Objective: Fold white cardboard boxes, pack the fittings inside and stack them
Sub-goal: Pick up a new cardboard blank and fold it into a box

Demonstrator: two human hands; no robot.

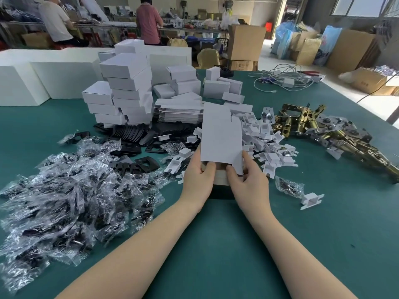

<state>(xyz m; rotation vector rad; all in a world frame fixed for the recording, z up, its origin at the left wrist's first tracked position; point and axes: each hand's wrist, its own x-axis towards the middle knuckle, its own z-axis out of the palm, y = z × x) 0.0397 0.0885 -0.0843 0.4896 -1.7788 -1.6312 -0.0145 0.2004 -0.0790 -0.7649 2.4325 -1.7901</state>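
A white cardboard box blank (220, 137) stands upright above the green table (216, 234), partly opened at its lower end. My left hand (199, 180) grips its lower left edge, thumb inside the opening. My right hand (248, 180) pinches the lower right flap. Folded white boxes (125, 87) are stacked behind on the left. A pile of flat blanks (179, 114) lies just behind the held box. Brass latch fittings (323, 130) lie at the right.
Clear bags of black parts (64, 190) cover the left of the table. Black plates (133, 134) and white plastic inserts (265, 143) surround the hands. One bag (289, 186) and an insert (312, 200) lie at the right. Cables (280, 78) lie at the back right. Two people work at a far bench.
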